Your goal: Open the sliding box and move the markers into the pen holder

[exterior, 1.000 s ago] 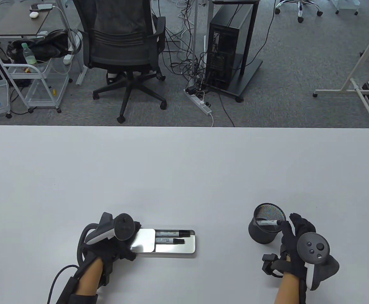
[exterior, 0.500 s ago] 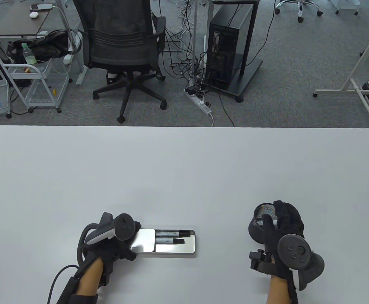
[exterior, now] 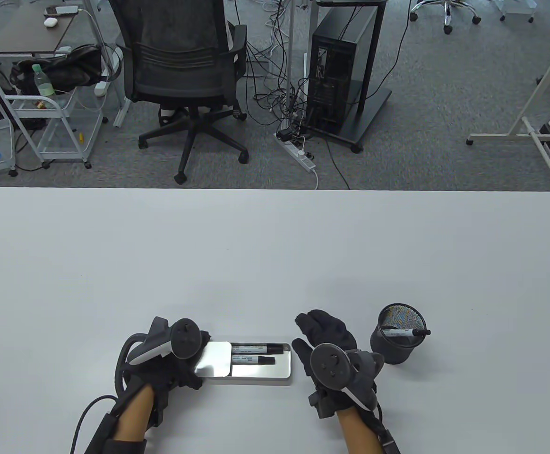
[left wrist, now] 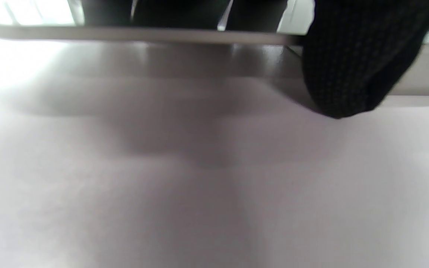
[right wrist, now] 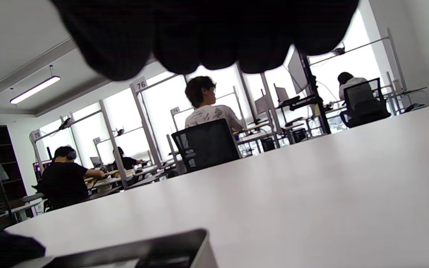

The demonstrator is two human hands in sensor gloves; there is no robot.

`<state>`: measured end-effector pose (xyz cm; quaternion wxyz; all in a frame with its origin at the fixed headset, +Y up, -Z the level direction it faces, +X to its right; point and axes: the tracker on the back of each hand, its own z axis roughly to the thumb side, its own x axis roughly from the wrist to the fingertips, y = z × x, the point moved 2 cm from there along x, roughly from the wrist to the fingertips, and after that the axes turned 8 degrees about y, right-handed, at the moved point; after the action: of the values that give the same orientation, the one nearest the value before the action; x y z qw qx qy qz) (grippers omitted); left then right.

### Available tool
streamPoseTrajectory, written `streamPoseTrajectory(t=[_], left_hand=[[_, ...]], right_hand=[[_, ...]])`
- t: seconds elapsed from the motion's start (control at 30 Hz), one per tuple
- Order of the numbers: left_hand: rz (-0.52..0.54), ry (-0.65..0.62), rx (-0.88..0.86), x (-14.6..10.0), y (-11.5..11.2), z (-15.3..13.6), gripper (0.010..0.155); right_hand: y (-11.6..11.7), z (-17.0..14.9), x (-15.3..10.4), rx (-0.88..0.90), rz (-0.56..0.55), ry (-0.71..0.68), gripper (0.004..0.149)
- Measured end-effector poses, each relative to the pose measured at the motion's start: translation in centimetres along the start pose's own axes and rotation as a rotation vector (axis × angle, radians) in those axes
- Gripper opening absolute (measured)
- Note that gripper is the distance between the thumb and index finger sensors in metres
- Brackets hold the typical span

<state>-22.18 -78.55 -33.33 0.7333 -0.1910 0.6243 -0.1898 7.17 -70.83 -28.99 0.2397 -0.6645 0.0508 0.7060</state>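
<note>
Table view: sliding box (exterior: 261, 364) open on desk (exterior: 275, 255), two markers (exterior: 256, 354) inside, long axes left-right, caps toward right hand (exterior: 324, 331), just beside, fingers loose, empty. Left hand (exterior: 171, 364) gripping lid (exterior: 214, 359). Third marker in pen holder (exterior: 398, 338).

Left wrist view: fingertip (left wrist: 352, 63) against box edge.

Right wrist view: fingers (right wrist: 199, 37) spread, nothing held.

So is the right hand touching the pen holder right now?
Apart. The table view shows the right hand beside the open sliding box, with bare table between its glove and the pen holder.

Silver sliding box (exterior: 282, 366) half open, 2 markers (exterior: 256, 354) inside, 1 marker (exterior: 405, 332) in pen holder (exterior: 393, 352)
</note>
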Motion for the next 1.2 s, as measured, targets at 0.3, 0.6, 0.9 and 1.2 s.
streamPoseTrajectory(t=[0.3,0.6,0.9,1.2], left_hand=[[-0.007,0.003,0.010,0.0,0.0,0.0,0.081],[-0.005,0.000,0.008,0.0,0.0,0.1,0.081],[-0.006,-0.001,0.008,0.1,0.0,0.1,0.081],[-0.007,-0.001,0.007,0.1,0.0,0.1,0.081]], right_hand=[[3.6,2.9,0.1,-0.098,0.135,-0.086,0.050],[5.7,5.2,0.5,-0.202,0.232,-0.118,0.046],[8.0,6.1,0.4,-0.381,0.287,-0.141,0.033],[8.8,6.3,0.2,-0.463,0.255,-0.164,0.024]])
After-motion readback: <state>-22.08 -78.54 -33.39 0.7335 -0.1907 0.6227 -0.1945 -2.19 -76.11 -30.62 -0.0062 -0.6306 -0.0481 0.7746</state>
